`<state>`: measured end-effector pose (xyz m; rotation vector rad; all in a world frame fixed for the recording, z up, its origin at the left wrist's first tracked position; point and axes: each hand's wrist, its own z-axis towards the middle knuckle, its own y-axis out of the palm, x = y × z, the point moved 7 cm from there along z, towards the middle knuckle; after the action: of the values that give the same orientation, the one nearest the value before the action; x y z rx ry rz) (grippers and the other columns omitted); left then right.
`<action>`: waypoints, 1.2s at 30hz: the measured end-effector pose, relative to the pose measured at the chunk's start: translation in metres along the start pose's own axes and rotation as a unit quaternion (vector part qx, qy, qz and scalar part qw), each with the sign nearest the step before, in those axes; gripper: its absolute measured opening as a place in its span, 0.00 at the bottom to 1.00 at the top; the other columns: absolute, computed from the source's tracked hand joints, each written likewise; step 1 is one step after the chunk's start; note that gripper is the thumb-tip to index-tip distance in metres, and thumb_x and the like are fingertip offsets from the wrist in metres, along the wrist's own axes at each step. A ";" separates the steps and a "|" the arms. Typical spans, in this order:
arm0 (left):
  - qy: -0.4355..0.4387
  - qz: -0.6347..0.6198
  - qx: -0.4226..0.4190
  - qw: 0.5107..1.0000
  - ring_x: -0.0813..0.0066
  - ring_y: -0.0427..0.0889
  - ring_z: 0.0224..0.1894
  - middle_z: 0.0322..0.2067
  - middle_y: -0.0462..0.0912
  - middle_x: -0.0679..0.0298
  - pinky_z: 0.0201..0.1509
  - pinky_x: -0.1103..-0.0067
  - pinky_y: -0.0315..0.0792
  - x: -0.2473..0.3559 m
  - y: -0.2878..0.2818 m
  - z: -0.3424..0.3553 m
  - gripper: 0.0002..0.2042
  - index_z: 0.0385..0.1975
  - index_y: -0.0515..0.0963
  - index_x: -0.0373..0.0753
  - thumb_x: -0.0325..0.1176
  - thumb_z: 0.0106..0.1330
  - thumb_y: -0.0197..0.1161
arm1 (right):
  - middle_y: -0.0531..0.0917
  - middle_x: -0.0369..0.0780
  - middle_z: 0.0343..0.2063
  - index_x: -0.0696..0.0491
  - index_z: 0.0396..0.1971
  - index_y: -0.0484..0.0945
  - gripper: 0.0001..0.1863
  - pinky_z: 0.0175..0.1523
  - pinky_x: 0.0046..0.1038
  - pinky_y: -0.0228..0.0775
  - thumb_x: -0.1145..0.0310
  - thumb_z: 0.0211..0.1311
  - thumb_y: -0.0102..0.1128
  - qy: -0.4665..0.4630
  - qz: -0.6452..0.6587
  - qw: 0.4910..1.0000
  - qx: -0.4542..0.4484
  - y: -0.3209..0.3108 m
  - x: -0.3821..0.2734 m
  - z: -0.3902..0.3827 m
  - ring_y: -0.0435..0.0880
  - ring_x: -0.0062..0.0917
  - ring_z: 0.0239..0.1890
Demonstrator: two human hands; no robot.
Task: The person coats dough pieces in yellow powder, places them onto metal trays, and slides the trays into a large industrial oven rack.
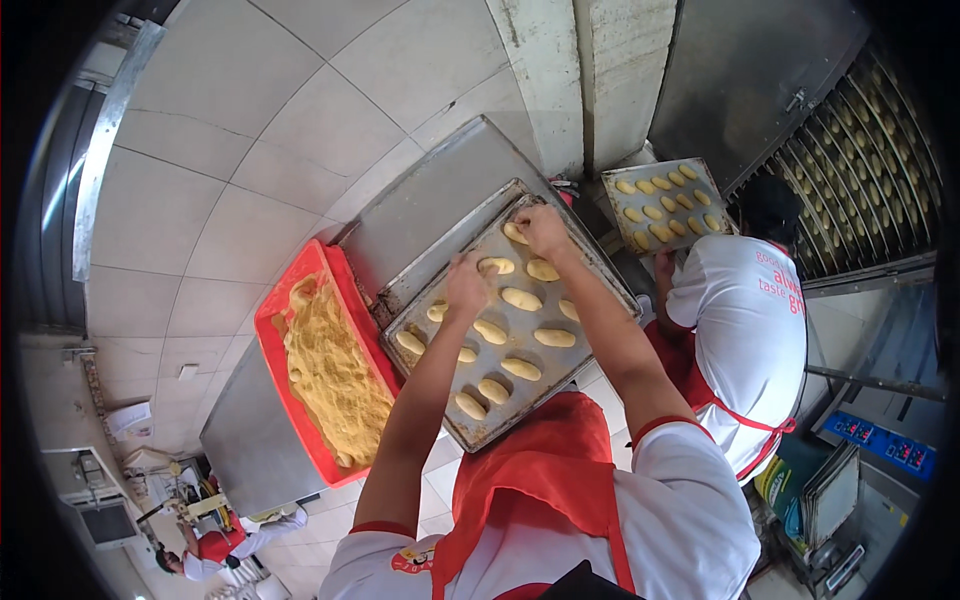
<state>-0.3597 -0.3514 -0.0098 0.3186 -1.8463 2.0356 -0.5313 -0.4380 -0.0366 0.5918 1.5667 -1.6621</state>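
Note:
A metal baking tray (pixel 455 428) lies in front of me, with several oblong pale dough rolls (pixel 521 299) spaced across it in slanting rows. At the tray's far part, my right hand (pixel 543 230) is closed with its fingertips on a dough roll (pixel 515 233) by the far corner. My left hand (pixel 466 284) is a little nearer and to the left. Its fingers are closed at the end of another dough roll (pixel 496 266), partly hiding it. To the left of the tray, a red plastic tub (pixel 334 262) holds a heap of yellow crumbs (pixel 335 370).
The tray rests over a steel worktable (pixel 450 185) against a tiled wall. At my right, a co-worker (pixel 745 320) holds another tray of dough rolls (pixel 668 205) beside a tall rack (pixel 860 170) filled with loaded trays. Another person (pixel 220 545) is far off at lower left.

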 end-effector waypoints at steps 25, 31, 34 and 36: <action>-0.341 -0.458 0.030 0.821 0.65 0.78 0.44 0.43 0.77 0.53 0.48 0.74 0.72 -0.093 -0.044 -0.393 0.32 0.55 0.66 0.28 0.42 0.57 0.69 | 0.83 0.55 0.30 0.60 0.28 0.84 0.19 0.48 0.38 0.74 0.58 0.46 0.63 0.232 -0.119 0.962 0.084 -0.099 0.039 -0.164 0.83 0.46 0.38; -0.436 -0.578 -0.020 0.689 0.69 0.79 0.36 0.36 0.78 0.57 0.41 0.77 0.74 -0.093 -0.006 -0.457 0.23 0.48 0.69 0.30 0.40 0.60 0.66 | 0.84 0.52 0.31 0.59 0.31 0.84 0.24 0.47 0.37 0.74 0.49 0.50 0.64 0.286 -0.136 0.947 0.046 -0.105 0.054 -0.217 0.84 0.44 0.39; -0.440 -0.627 -0.050 0.641 0.68 0.80 0.36 0.37 0.78 0.56 0.41 0.77 0.75 -0.074 -0.005 -0.466 0.21 0.47 0.70 0.30 0.40 0.62 0.65 | 0.84 0.52 0.31 0.59 0.31 0.83 0.25 0.46 0.39 0.73 0.48 0.51 0.63 0.259 -0.150 0.952 0.069 -0.104 0.047 -0.221 0.83 0.44 0.39; -0.438 -0.638 -0.077 0.629 0.66 0.81 0.38 0.38 0.78 0.55 0.43 0.76 0.75 -0.063 -0.002 -0.465 0.21 0.47 0.71 0.31 0.40 0.62 0.64 | 0.84 0.51 0.31 0.58 0.31 0.82 0.25 0.46 0.39 0.73 0.48 0.52 0.62 0.261 -0.161 0.948 0.085 -0.102 0.041 -0.223 0.83 0.45 0.39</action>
<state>-0.2644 0.1014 -0.0872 2.1008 -1.2675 0.6250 -0.6730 -0.2331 -0.0358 0.9687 1.9882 -2.0099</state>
